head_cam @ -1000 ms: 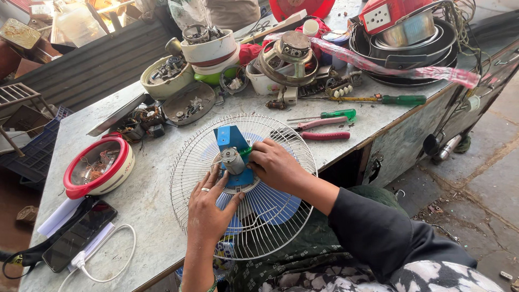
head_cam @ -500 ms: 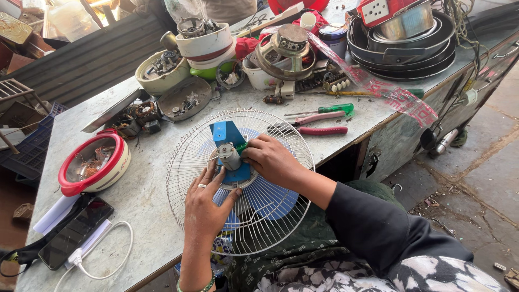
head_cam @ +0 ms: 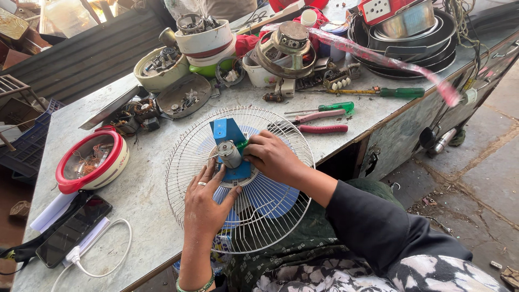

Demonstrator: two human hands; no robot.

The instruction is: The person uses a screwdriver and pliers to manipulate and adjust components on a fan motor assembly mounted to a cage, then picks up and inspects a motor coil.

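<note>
I find the fan motor (head_cam: 231, 154) seated at the hub of the white wire guard (head_cam: 189, 162), between my hands. My left hand (head_cam: 208, 203) lies spread, fingers steadying the hub; my right hand (head_cam: 273, 157) closes around a green-handled tool (head_cam: 241, 145) at the motor. I judge fastening unfinished; blue blades (head_cam: 275, 197) already behind the guard.

Single view, head-mounted, looking steeply down and forward from above my lap. The wire fan guard (head_cam: 240, 178) sits near frame centre, close to the lens. Beyond the guard, the grey worktop (head_cam: 135, 189) runs up to the frame's top edge. Right of the guard, the paved floor (head_cam: 476, 162) shows. My forearms enter from below the guard.
</note>
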